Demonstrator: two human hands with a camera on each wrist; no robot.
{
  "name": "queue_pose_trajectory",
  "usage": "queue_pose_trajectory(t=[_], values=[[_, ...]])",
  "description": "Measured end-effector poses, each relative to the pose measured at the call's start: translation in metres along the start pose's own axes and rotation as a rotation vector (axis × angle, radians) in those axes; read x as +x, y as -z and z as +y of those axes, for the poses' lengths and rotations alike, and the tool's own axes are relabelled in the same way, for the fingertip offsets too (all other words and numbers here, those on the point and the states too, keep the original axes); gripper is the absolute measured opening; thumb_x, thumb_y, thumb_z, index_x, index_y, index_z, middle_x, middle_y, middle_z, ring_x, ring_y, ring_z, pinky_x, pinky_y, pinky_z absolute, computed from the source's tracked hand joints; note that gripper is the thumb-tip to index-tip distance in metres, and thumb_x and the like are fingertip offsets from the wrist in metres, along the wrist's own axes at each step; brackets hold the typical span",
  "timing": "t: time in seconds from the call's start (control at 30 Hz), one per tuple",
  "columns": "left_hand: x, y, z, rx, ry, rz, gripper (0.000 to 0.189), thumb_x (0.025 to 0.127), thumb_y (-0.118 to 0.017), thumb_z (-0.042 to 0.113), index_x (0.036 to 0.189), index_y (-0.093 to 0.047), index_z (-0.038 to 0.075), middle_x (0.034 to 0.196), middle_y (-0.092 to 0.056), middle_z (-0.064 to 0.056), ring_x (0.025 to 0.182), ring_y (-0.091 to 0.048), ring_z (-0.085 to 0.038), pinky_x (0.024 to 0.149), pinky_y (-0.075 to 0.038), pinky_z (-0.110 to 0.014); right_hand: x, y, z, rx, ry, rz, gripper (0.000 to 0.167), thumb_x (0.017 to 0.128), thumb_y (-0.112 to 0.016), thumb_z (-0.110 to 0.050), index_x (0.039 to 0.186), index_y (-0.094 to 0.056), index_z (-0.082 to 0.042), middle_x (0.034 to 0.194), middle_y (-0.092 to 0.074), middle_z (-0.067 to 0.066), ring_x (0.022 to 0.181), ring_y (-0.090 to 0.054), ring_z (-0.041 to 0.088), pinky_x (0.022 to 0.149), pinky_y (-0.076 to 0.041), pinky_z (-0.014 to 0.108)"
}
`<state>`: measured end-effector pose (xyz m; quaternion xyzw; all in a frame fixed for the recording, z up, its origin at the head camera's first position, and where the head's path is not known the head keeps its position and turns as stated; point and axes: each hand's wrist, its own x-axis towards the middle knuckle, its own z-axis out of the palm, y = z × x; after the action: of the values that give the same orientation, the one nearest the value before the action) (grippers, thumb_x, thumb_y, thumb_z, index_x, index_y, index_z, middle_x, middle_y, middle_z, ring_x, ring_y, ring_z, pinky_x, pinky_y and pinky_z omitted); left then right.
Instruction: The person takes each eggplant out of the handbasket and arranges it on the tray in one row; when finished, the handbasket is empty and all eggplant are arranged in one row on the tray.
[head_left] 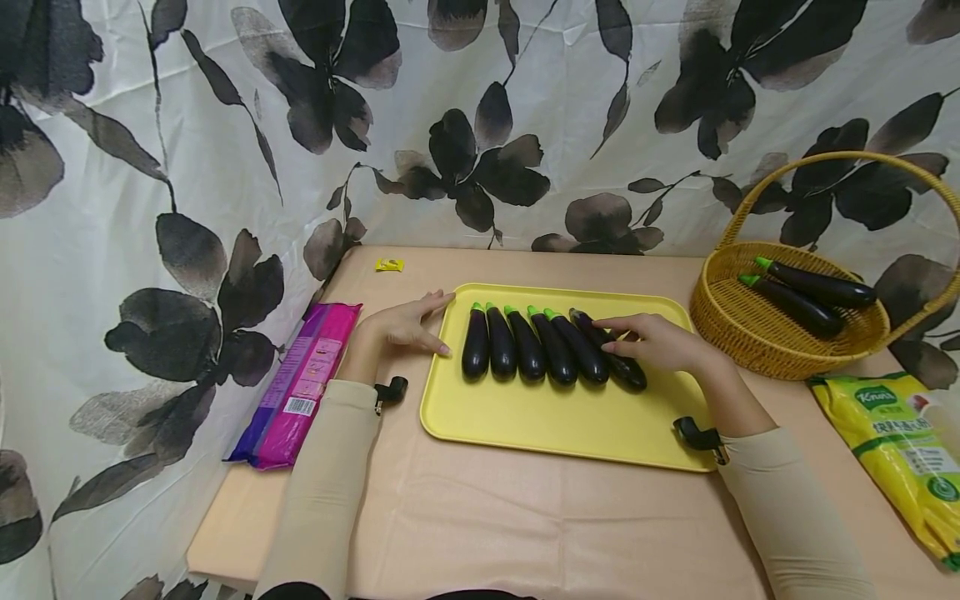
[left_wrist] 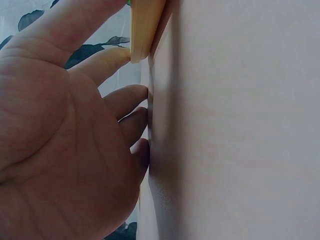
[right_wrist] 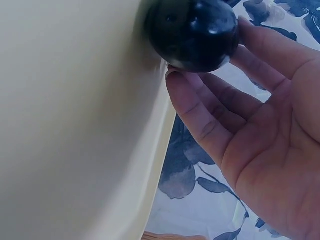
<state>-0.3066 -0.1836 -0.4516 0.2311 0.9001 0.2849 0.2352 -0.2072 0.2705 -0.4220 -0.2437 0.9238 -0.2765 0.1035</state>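
Observation:
Several dark eggplants (head_left: pixel 531 348) with green stem ends lie side by side on a yellow tray (head_left: pixel 510 417). My right hand (head_left: pixel 660 342) pinches the rightmost eggplant (head_left: pixel 628 372) between thumb and fingers. In the right wrist view that eggplant (right_wrist: pixel 195 35) shows its rounded end, with the thumb on one side and the fingers on the other. My left hand (head_left: pixel 401 325) rests at the tray's left edge, its thumb and fingertips touching the rim. The left wrist view shows the left palm (left_wrist: pixel 65 145) with loosely extended fingers beside the tray's edge (left_wrist: pixel 145 30).
A wicker basket (head_left: pixel 772 358) with a tall handle holds two more eggplants (head_left: pixel 821 285) at the right. In front of it lies a yellow-green packet (head_left: pixel 892 442). A pink-purple packet (head_left: pixel 307 392) lies at the left, and a small yellow wrapper (head_left: pixel 389 265) near the back edge.

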Motion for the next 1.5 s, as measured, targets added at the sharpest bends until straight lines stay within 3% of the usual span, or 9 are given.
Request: queue_pose_trajectory(t=[0.37,0.5,0.67,0.77,0.93,1.03,1.23,1.5], values=[[0.002,0.000,0.001,0.011,-0.002,-0.001,0.124,0.073,-0.093,0.052,0.169,-0.017,0.027,0.177,0.001,-0.004,0.164,0.009,-0.026,0.132,0.001,-0.055,-0.003,0.002,0.001,-0.009,0.026,0.033,0.047,0.106,-0.063,-0.020,0.149,-0.056,-0.003,0.140,-0.065,0.024,0.115,-0.069,0.033,0.095,-0.056,0.050],[0.001,0.000,0.001,0.005,-0.004,-0.003,0.124,0.073,-0.093,0.051,0.169,-0.017,0.027,0.177,0.001,-0.004,0.164,0.009,-0.026,0.132,0.001,-0.054,-0.008,0.010,0.000,-0.003,0.026,0.081,0.048,0.107,-0.061,-0.019,0.152,-0.053,-0.004,0.144,-0.060,0.027,0.111,-0.069,0.032,0.093,-0.056,0.050],[0.000,0.000,0.002,-0.003,-0.007,-0.005,0.122,0.075,-0.092,0.048,0.169,-0.018,0.026,0.177,0.001,-0.004,0.164,0.009,-0.026,0.131,0.002,-0.055,-0.017,0.027,0.002,0.000,-0.004,0.206,0.051,0.107,-0.061,-0.023,0.155,-0.050,-0.011,0.151,-0.056,0.018,0.114,-0.066,0.030,0.090,-0.056,0.046],[0.000,0.001,0.001,-0.004,-0.010,-0.007,0.120,0.076,-0.092,0.048,0.169,-0.018,0.026,0.177,0.001,-0.004,0.164,0.010,-0.026,0.131,0.002,-0.055,-0.024,0.041,0.002,-0.003,-0.037,0.265,0.052,0.107,-0.061,-0.025,0.156,-0.050,-0.013,0.154,-0.054,0.016,0.121,-0.062,0.035,0.094,-0.056,0.051],[0.000,0.001,0.001,-0.007,-0.007,-0.013,0.120,0.076,-0.092,0.047,0.169,-0.018,0.026,0.177,0.002,-0.004,0.163,0.010,-0.026,0.131,0.003,-0.054,-0.037,0.062,0.003,-0.048,-0.054,0.320,0.056,0.106,-0.061,-0.028,0.158,-0.046,-0.013,0.154,-0.049,0.022,0.128,-0.054,0.045,0.098,-0.050,0.067],[0.000,0.001,0.000,-0.001,-0.008,-0.016,0.120,0.077,-0.092,0.047,0.169,-0.017,0.025,0.177,0.002,-0.005,0.163,0.010,-0.027,0.131,0.003,-0.055,-0.041,0.074,0.010,-0.108,-0.078,0.359,0.056,0.107,-0.061,-0.029,0.158,-0.046,-0.012,0.151,-0.048,0.026,0.127,-0.051,0.048,0.099,-0.046,0.070],[0.000,0.001,-0.001,0.004,-0.010,-0.015,0.119,0.078,-0.091,0.046,0.169,-0.018,0.025,0.177,0.002,-0.006,0.163,0.010,-0.028,0.131,0.003,-0.056,-0.047,0.094,0.031,-0.166,-0.212,0.399,0.057,0.109,-0.056,-0.032,0.160,-0.042,-0.012,0.159,-0.035,0.033,0.143,-0.033,0.058,0.110,-0.030,0.080],[-0.002,0.001,0.002,-0.003,-0.016,-0.003,0.121,0.076,-0.093,0.046,0.169,-0.018,0.026,0.177,0.001,-0.006,0.164,0.009,-0.025,0.132,0.002,-0.051,-0.063,0.110,0.065,-0.160,-0.247,0.410,0.060,0.109,-0.055,-0.033,0.163,-0.037,-0.013,0.163,-0.032,0.032,0.147,-0.027,0.059,0.112,-0.024,0.081]])
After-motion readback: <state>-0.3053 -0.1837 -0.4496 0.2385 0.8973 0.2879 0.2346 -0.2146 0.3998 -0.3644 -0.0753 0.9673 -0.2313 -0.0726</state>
